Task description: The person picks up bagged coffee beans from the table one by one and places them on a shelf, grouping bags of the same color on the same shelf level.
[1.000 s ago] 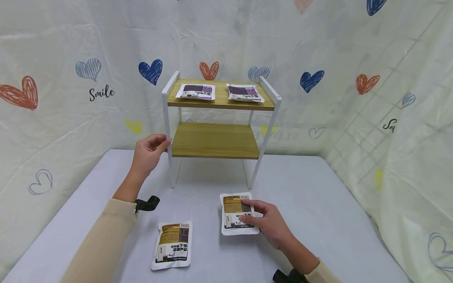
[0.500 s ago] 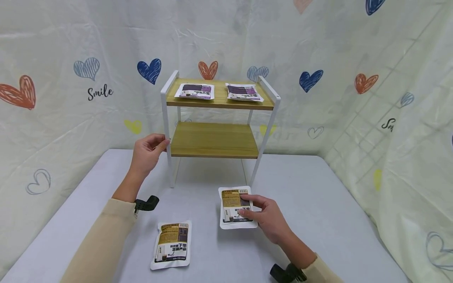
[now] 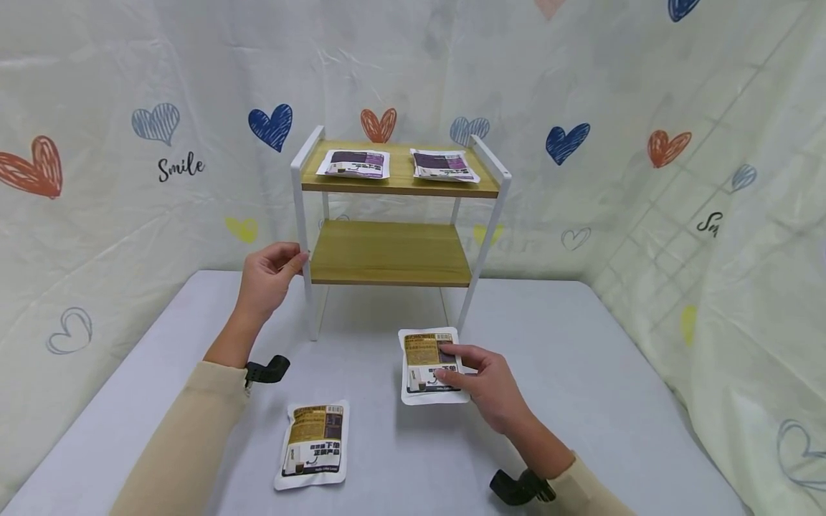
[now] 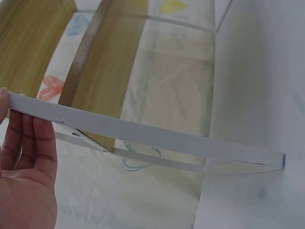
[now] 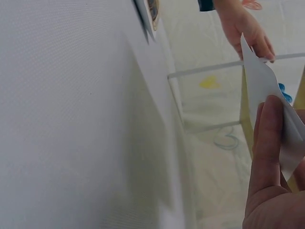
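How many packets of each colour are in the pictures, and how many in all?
Purple packets on the rack's top shelf: 2
Yellow-brown packets: 2, one held by the right hand at, one lying on the table
Total: 4

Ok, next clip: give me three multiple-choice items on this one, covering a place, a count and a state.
1. Where does the left hand rest?
A. on the rack's front left post
B. on a table pouch
C. on the top shelf

2. How many pouches are in view?
A. two
B. three
C. four

3. What is the state of the right hand?
A. open above the table
B. pinching a pouch
C. flat on the lower shelf

Answers:
1. A, its fingers touch the white post.
2. C, two on the top shelf, two lower down.
3. B, thumb and fingers pinch the gold-labelled pouch.
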Demonstrator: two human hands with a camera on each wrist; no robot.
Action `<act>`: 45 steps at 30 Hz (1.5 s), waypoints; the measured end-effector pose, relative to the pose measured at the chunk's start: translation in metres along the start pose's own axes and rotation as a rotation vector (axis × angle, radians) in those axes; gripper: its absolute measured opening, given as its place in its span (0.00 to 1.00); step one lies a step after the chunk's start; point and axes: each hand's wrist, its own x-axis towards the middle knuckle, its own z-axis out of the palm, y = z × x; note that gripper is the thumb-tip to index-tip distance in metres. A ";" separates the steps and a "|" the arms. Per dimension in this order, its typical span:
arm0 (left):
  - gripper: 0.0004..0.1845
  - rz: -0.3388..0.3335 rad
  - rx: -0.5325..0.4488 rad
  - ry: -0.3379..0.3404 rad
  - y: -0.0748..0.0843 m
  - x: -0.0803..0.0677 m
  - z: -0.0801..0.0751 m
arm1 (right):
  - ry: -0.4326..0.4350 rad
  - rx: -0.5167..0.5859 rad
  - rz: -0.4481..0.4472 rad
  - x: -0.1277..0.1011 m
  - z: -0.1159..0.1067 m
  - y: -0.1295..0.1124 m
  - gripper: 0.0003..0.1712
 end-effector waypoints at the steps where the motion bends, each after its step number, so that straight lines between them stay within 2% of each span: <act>1: 0.16 0.001 0.001 0.001 0.000 0.000 0.000 | 0.000 0.003 -0.002 0.001 0.000 -0.001 0.28; 12: 0.19 0.009 -0.004 0.007 -0.003 0.002 0.001 | -0.010 0.006 -0.042 0.007 -0.008 -0.008 0.29; 21: 0.16 0.009 -0.005 0.004 -0.003 0.002 0.000 | 0.007 -0.010 -0.054 0.013 -0.010 -0.011 0.28; 45: 0.16 0.018 -0.015 0.000 -0.003 0.002 0.000 | 0.032 0.062 -0.107 0.031 -0.013 -0.030 0.27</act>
